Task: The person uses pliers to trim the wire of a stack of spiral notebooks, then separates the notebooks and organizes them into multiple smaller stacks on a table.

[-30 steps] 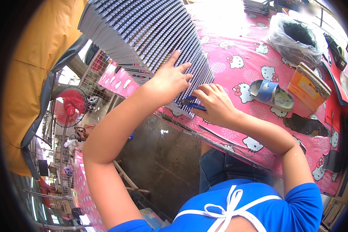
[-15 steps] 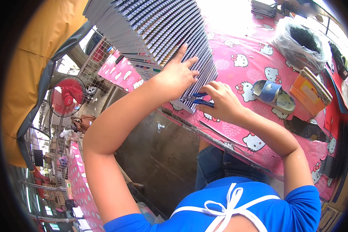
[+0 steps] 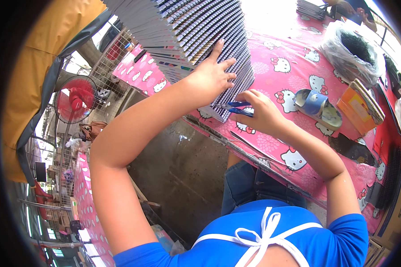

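Pliers [image 3: 237, 107], blue-handled, sat closed in my right hand [image 3: 262, 115] at the near edge of the fanned stack of spiral-bound notebooks [image 3: 196, 31], which my left hand [image 3: 213, 76] pressed flat, fingers spread, on the pink counter [image 3: 294, 78]. I judged crimping wire ends underway; next needed steady aim. A clear bag [image 3: 349, 51] held dark coils.

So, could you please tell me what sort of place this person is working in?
Probably an open-air stall or small binding workshop. A fanned stack of spiral-bound notebooks lies on a table with a pink cartoon-print cover, a red standing fan stands on bare concrete, and a yellow awning hangs overhead.
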The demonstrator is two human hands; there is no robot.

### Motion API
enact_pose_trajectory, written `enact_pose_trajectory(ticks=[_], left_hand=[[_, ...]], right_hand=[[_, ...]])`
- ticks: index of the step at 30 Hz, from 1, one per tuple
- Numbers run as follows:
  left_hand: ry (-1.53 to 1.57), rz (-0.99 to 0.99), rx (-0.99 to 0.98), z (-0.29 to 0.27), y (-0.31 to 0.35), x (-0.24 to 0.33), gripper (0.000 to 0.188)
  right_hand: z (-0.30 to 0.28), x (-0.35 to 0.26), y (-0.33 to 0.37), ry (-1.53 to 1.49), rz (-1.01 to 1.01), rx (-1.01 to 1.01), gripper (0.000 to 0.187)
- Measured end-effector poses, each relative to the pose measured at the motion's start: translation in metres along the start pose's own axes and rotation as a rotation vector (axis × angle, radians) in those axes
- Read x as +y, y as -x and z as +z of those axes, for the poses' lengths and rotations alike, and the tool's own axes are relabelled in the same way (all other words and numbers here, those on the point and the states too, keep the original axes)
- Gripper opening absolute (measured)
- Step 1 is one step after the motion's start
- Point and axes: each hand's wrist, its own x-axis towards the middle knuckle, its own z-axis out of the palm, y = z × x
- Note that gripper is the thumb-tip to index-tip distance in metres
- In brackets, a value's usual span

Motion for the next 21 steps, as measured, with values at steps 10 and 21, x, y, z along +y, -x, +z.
enact_pose_trajectory(ticks=[10, 21], left_hand=[[0.009, -0.038, -0.033, -0.005, -0.001, 0.001, 0.057], [0.051, 0.031, -0.021, -0.007, -0.003, 0.007, 0.036]], right_hand=[[-0.007, 0.009, -0.024, -0.565, 0.624, -0.378, 0.037], [0.017, -0.001, 0.006, 0.322, -0.138, 0.092, 0.042]])
